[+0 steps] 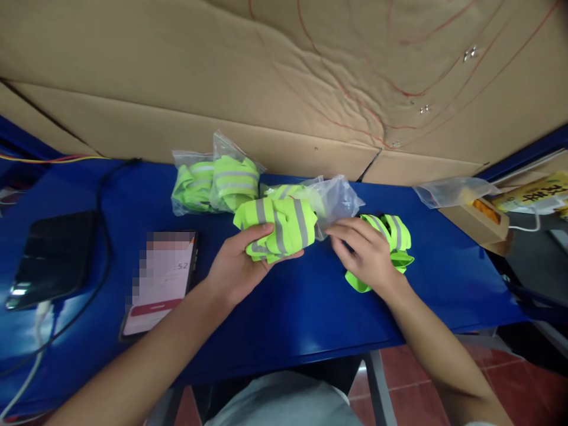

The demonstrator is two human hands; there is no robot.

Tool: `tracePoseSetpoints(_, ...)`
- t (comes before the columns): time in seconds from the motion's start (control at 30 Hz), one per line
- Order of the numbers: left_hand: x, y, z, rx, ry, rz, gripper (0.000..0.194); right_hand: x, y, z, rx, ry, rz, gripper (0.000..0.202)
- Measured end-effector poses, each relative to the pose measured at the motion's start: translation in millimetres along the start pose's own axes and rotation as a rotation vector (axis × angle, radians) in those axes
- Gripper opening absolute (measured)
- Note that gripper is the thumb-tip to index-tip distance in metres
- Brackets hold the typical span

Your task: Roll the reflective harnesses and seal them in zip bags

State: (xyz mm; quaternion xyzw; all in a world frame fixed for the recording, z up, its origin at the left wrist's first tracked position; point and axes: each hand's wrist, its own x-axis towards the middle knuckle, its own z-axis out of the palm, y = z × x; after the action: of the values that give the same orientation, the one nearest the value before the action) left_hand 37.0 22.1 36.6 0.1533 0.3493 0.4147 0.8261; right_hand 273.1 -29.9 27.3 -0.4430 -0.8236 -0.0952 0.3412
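Neon-yellow folded fabric bundle w/ grey reflective stripes (288, 228) is up in the L hand (237, 263), thumb on the front, fingers beneath, clamped on it above the glossy blue worktop (310, 319). R hand (366, 251) is just right of it, fingers bent, tips by the edge of a crumpled clear plastic bag (339, 198); can't tell if it's pinching that. Partly behind R hand: a 2nd, loose neon-yellow striped fabric bundle (402, 234) on the worktop. At the back, L of centre: 2 clear plastic bags w/ neon-yellow striped bundles inside (237, 183), side by side nr the brown cardboard panel (155, 124). Far L: black phone w/ lit screen (164, 278), plus flat glossy black device (55, 254) w/ white cable (39, 325).
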Motion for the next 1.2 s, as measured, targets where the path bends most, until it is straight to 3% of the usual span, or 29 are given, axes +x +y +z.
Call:
tracePoseSetpoints(0.1,2,-3,1.3,-0.023,0.092,0.047,0.047,-5,-1,9,0.057,-0.006,0.211,0.01)
tracePoseSetpoints(0.3,4,-2,-0.5,-0.037,0.117,0.058,0.039,0,-21,28,-0.036,-0.148,0.502,0.041)
tracePoseSetpoints(0.37,4,-3,-1.6,-0.025,0.116,0.047,0.035,1,-23,34,-0.02,-0.192,0.545,0.027)
tracePoseSetpoints(0.43,5,-6,-3.1,0.007,0.116,0.053,0.032,0,-22,37,0.065,-0.154,0.566,0.009)
tracePoseSetpoints(0.57,7,-16,-6.8,0.16,-0.014,0.057,0.036,-2,-16,31,0.208,-0.014,0.486,0.005)
tracePoseSetpoints(0.67,8,-18,-9.4,0.255,-0.153,0.032,0.046,-2,-13,22,0.242,-0.031,0.377,0.007)
tracePoseSetpoints(0.73,8,-16,-10.4,0.274,-0.184,0.029,0.048,-2,-11,16,0.276,-0.075,0.315,0.007)
tracePoseSetpoints(0.9,5,-9,-8.4,0.321,-0.177,0.018,0.054,-2,-6,3,0.393,-0.164,0.227,0.009)
tracePoseSetpoints(0.97,5,-11,-6.6,0.325,-0.14,0.077,0.052,-2,-7,2,0.389,-0.133,0.192,0.011)
tracePoseSetpoints(1.07,5,-20,-5.3,0.297,-0.076,0.219,0.048,-3,-15,7,0.335,-0.077,0.158,0.011)
tracePoseSetpoints(1.2,8,-30,-5.8,0.238,-0.1,0.291,0.047,-6,-31,22,0.332,-0.152,0.174,0.009)
